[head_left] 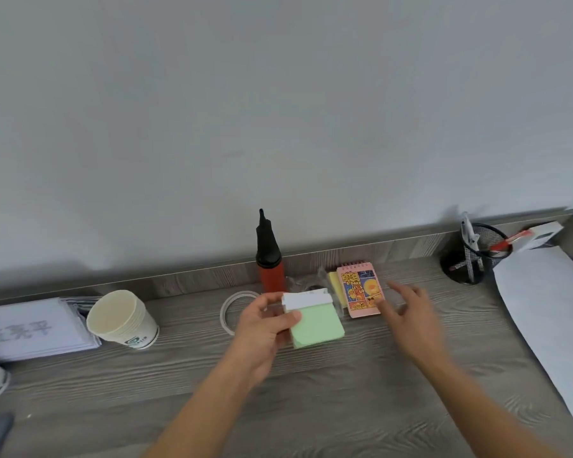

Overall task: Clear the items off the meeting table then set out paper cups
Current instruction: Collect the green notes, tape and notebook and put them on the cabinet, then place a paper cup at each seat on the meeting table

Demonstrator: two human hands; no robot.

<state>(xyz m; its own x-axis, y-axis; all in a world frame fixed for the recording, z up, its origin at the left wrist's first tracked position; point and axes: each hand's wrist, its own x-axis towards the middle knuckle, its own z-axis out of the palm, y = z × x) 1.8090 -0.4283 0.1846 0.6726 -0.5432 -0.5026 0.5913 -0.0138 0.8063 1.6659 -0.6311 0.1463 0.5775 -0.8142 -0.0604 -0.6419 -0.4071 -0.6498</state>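
On the meeting table (328,408), clearing seems barely begun: a green notepad (316,327) is gripped by the left hand (265,325), a pink notebook (361,292) is reached for by the spread, empty right hand (411,319), and stacked paper cups (121,320) are not yet set out.

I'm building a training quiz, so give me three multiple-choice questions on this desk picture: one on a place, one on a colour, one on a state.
1. Where is the cup stack relative to the pump? A. left of it B. right of it C. on top of it
2. What colour is the pad in the left hand? A. blue B. green C. black
3. How is the right hand? A. gripping the pump B. open by the notebook C. a closed fist
Answers: 1 A, the stack stands well left; 2 B, its face is pale green; 3 B, fingers spread, holding nothing.
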